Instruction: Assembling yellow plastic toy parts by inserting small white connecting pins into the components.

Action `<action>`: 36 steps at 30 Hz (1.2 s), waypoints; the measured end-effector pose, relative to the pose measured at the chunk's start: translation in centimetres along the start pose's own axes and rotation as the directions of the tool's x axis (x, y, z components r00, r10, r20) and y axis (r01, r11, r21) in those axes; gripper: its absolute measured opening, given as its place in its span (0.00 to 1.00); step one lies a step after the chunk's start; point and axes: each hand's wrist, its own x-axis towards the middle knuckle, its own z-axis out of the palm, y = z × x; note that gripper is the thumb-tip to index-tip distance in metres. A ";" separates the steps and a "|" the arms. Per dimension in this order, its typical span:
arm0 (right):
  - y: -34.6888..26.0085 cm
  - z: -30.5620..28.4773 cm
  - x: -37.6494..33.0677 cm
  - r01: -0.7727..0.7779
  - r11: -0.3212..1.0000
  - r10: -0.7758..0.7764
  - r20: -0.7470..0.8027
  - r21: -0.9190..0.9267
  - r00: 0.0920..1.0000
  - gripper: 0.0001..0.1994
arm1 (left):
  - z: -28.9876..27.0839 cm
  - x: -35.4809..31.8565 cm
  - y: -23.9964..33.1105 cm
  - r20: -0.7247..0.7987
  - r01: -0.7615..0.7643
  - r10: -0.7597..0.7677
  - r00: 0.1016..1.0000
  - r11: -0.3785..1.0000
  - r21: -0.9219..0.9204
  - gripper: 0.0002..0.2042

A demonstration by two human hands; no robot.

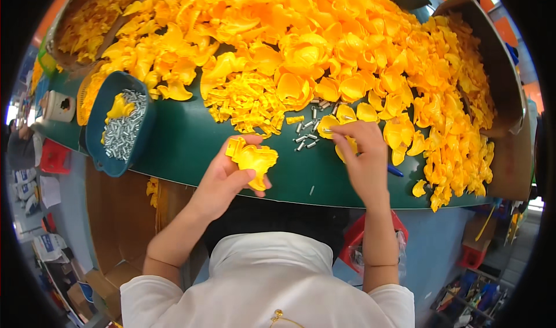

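My left hand (223, 180) is closed around a yellow molded plastic shell (259, 161), held above the table's near edge with its hollow side up. A small block-like yellow part shows at the shell's upper left end. Further right, my right hand (366, 154) reaches over the table, thumb and fingertips pinched on a small silver metal cylinder (327, 130). Just beneath those fingertips lies a cupped yellow shell (325, 122). Several loose metal cylinders (308, 137) are scattered to the left of my right hand.
Yellow shells (313, 50) are heaped across the green table (174, 128). Small yellow parts (246, 99) form a nearer pile. At left stands a teal basin (97, 148) of metal cylinders. A blue pen-like object (395, 170) lies right of my right hand. Cardboard (512, 96) borders the right side.
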 end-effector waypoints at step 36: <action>-4.2 3.1 -3.7 -0.479 0.575 0.303 0.371 0.664 0.878 0.05 | 2.5 0.7 -4.7 0.009 -0.426 0.436 0.900 0.876 0.227 0.08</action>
